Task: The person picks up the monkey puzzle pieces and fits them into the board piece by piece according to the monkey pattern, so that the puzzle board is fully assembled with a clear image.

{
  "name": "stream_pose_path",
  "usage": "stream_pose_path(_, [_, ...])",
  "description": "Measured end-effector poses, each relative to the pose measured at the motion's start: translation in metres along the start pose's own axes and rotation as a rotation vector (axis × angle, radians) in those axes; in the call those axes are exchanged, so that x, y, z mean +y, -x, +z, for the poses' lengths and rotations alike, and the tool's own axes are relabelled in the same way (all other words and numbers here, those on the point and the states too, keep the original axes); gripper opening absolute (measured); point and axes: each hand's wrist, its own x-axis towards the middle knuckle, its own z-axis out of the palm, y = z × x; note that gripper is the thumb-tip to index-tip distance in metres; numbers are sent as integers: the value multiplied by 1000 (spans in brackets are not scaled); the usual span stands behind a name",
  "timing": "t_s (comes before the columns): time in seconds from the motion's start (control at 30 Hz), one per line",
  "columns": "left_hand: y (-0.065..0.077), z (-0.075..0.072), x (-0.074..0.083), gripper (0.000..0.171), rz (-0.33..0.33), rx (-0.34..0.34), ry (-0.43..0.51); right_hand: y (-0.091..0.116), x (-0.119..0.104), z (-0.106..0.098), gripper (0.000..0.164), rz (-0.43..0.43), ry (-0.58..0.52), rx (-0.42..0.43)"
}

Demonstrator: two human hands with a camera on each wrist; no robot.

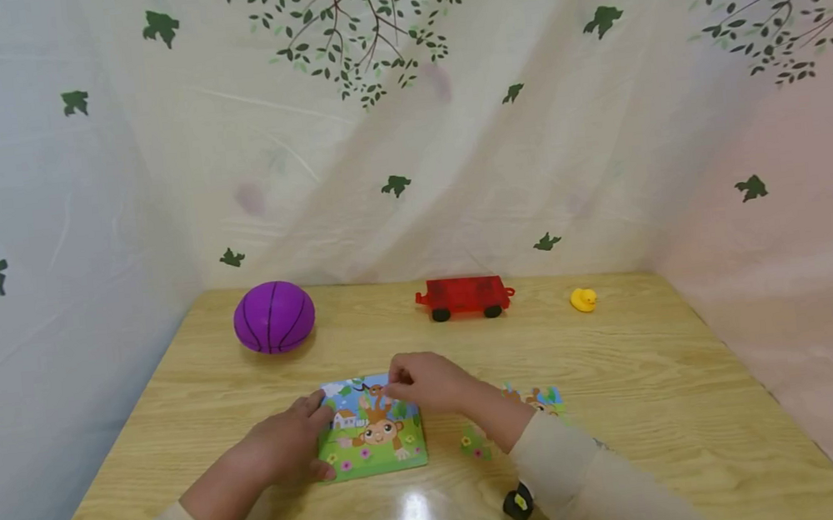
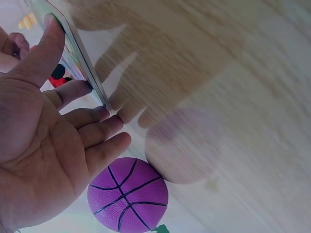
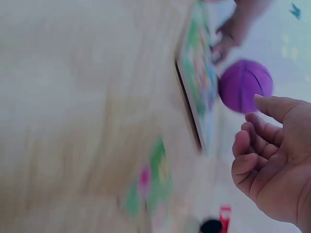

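Observation:
A square picture puzzle board [image 1: 374,448] with a monkey, a small house and flowers lies flat on the table. Along its left side rests my left hand [image 1: 287,444], fingers nearly straight, fingertips at the edge and thumb at the near left corner. The left wrist view shows that palm [image 2: 43,145] with nothing in it. Over the board's far right corner hovers my right hand [image 1: 432,382], its fingers loosely bent. In the right wrist view, no thing shows between the thumb and fingers of this hand [image 3: 277,160].
Loose puzzle pieces lie right of the board: a green flowered one [image 1: 477,445] and others [image 1: 546,400] partly behind my right forearm. Farther back stand a purple ball [image 1: 275,317], a red toy wagon [image 1: 467,297] and a yellow rubber duck [image 1: 583,300]. Printed cloth surrounds the table.

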Motion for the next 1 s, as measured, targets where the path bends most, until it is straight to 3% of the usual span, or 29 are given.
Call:
stream_pose_path(0.2, [0,-1,1,75,0,4,1,32,29,-34,14,39,135,72])
stream_pose_path(0.43, [2,-3,4,76,-16,-9,4,66,52,-57,34,154,262,50])
stream_pose_path(0.63, [1,-2,2,76,-21,-12,13,81,64,-59,46,201,375,-37])
stream_pose_path(0.77, [0,-1,1,76,-21,-10,13,85,69,-53,41,220,400,-82])
stream_pose_path(1.0, [0,0,1,74,-11,-10,18,87,70,-49,27,220,385,-65])
